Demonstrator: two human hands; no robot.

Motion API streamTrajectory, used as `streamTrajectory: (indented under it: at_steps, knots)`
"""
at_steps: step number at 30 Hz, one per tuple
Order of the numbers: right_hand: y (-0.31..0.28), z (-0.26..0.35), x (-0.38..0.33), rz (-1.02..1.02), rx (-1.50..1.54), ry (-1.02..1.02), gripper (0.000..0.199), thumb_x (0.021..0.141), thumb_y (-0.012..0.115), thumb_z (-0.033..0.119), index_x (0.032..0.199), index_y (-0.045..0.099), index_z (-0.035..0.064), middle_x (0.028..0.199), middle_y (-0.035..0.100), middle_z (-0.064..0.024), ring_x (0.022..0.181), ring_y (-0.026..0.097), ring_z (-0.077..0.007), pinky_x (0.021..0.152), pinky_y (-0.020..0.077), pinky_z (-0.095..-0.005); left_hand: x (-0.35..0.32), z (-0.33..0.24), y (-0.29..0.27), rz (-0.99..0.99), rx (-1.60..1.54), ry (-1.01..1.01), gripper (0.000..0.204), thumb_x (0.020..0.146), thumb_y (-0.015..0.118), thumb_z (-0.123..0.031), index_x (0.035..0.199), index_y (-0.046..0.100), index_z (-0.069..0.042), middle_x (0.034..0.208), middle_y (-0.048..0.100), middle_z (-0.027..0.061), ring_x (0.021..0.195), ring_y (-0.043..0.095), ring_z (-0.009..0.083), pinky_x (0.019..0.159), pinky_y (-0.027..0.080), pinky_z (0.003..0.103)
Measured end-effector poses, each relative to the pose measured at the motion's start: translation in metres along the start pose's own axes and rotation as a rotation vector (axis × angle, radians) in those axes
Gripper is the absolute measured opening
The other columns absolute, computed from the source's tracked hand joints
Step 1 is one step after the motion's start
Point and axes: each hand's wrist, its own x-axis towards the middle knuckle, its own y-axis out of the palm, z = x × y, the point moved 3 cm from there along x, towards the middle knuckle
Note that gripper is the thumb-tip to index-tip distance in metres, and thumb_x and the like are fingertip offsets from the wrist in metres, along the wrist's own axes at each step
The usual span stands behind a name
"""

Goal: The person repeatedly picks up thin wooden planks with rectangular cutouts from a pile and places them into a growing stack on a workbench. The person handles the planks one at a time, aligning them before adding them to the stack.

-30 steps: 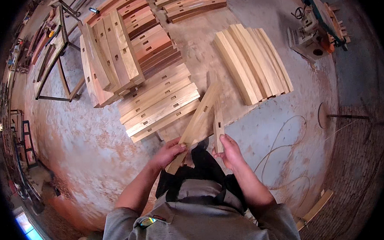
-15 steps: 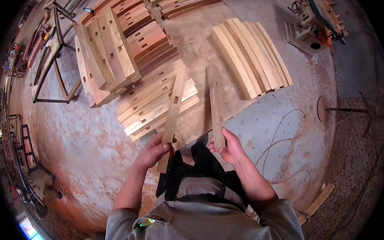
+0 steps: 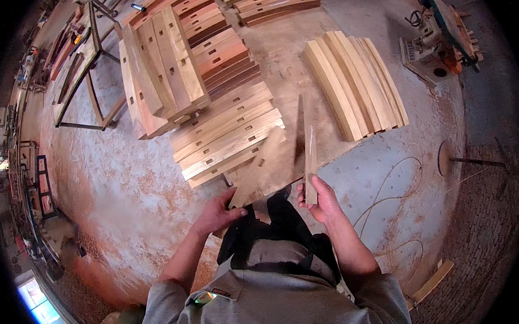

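In my left hand [image 3: 218, 213] is the near end of a wooden slat [image 3: 253, 173] with a small slot cut in it. It slants away to the right, low over the table, its far end by the row of slotted pieces and slightly blurred. My right hand [image 3: 322, 201] is closed round the near end of another wooden slat [image 3: 310, 141], which points away from me with a narrow face showing. To the left of both lies a row of pale slotted wooden pieces [image 3: 226, 134], side by side on the worktable [image 3: 274, 50].
A stack of slotted boards [image 3: 163, 67] stands on the left, reddish pieces [image 3: 222, 58] behind it. Curved pale boards [image 3: 358, 86] lie together at the right. A metal frame [image 3: 93, 59] stands far left, a machine [image 3: 443, 29] far right. A thin cable [image 3: 385, 199] loops across the floor.
The left slat's far end has swung down and to the right. The right slat has turned, showing a narrower face. The whole view has shifted slightly.
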Motion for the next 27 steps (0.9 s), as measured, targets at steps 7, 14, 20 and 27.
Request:
streamTrajectory:
  at_steps: [7,14,20,27]
  knots:
    - [-0.005,0.003,0.004,-0.008,-0.084,-0.036,0.029,0.094,0.057,0.038,0.101,0.059,0.01,0.084,0.058,-0.0031,0.07,0.057,-0.0189,0.061,0.046,-0.0366,-0.001,-0.045,-0.002,0.042,0.32,-0.165,0.066,0.08,0.072,-0.022,0.138,0.045,-0.005,0.112,0.065,0.0163,0.102,0.062,0.0222,0.09,0.047,0.034]
    - [-0.007,-0.001,0.01,-0.004,-0.067,-0.052,0.027,0.094,0.058,0.035,0.1,0.057,0.0088,0.081,0.058,-0.004,0.065,0.058,-0.0181,0.055,0.0489,-0.035,0.01,-0.024,-0.016,0.056,0.221,-0.114,0.066,0.081,0.073,-0.01,0.14,0.044,-0.007,0.117,0.063,0.0088,0.103,0.059,0.0155,0.091,0.048,0.032]
    - [-0.01,-0.005,0.017,-0.035,-0.129,-0.064,0.022,0.095,0.058,0.031,0.099,0.054,0.0095,0.078,0.058,-0.0022,0.063,0.059,-0.014,0.054,0.0516,-0.0311,0.019,-0.033,-0.024,0.037,0.391,0.023,0.062,0.08,0.071,-0.018,0.137,0.049,-0.01,0.108,0.065,0.0161,0.097,0.062,0.0214,0.086,0.048,0.033]
    - [-0.008,-0.008,0.023,-0.089,-0.199,-0.076,0.02,0.096,0.057,0.027,0.102,0.052,0.0077,0.08,0.057,-0.0029,0.063,0.059,-0.0139,0.053,0.0523,-0.03,0.017,-0.03,-0.025,0.063,0.321,-0.058,0.05,0.083,0.065,-0.013,0.131,0.053,-0.006,0.107,0.065,0.0109,0.097,0.06,0.0165,0.086,0.048,0.031]
